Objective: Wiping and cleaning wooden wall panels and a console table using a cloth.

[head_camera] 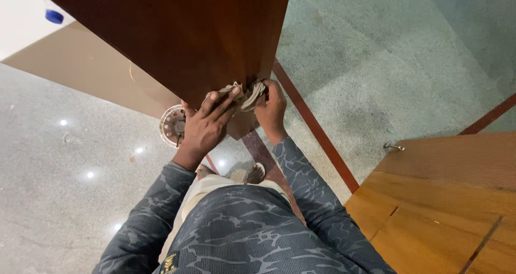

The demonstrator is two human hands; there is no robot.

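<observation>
Hands, two, one cloth, one door

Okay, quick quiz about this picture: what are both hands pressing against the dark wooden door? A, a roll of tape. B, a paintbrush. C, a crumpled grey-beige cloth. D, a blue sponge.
C: the left hand and the right hand both grip a crumpled grey-beige cloth held against the edge of the dark wooden door.
</observation>
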